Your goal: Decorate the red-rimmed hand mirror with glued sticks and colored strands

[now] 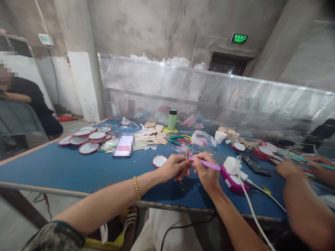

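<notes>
My left hand [176, 166], with a gold bead bracelet on its wrist, pinches a thin wooden stick [187, 153] upright over the blue table. Close on its right, my right hand [206, 170] holds a purple pen-like tool [208, 164], its tip meeting the stick at my left fingertips. A round white disc with a red rim [159, 161] lies just left of my left hand. Behind both hands is a pile of small pink and blue bits [180, 149]. A thin yellowish loop [182, 186] rests below my hands near the table edge. Fine detail at the fingertips is too small to tell.
Red-rimmed discs [89, 147], a phone [123, 146], wooden sticks [154, 139], pliers [184, 138], a green bottle [172, 119] and a paper cup [220, 136] stand or lie behind. A magenta power strip [232, 181] with cables and another person's hands [291, 169] are at right.
</notes>
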Tool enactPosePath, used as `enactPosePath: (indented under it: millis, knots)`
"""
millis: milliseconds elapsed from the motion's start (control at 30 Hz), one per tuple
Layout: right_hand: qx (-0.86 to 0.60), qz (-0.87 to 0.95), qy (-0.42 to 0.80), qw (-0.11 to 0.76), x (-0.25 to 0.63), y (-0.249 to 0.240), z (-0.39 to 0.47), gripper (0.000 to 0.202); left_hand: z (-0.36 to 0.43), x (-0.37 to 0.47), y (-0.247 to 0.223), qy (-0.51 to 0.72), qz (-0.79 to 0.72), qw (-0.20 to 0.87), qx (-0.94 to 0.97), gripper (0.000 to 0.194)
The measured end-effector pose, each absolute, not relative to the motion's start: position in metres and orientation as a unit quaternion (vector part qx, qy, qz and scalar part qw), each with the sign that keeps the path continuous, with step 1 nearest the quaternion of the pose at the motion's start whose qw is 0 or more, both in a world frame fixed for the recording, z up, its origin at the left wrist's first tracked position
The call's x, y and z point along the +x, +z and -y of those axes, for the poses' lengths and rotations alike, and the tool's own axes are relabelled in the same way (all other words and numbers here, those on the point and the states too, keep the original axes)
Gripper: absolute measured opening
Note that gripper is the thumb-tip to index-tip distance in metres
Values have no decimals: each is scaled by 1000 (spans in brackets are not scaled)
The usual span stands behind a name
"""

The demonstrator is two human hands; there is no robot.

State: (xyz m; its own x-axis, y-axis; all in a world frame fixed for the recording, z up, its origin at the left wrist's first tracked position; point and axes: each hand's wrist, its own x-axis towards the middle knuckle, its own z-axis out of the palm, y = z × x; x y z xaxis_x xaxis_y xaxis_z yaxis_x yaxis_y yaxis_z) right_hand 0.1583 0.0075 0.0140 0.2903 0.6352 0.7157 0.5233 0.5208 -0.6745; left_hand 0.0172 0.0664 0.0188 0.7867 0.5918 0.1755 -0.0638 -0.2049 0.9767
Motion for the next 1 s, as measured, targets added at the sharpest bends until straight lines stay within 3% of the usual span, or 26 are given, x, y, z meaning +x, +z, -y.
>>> enactPosePath:
  millis: [1000]
  knots:
    - [-495, 595, 28, 632, 160, 12, -9, 18, -66, 17, 19, 267, -188, 604, 727, 43]
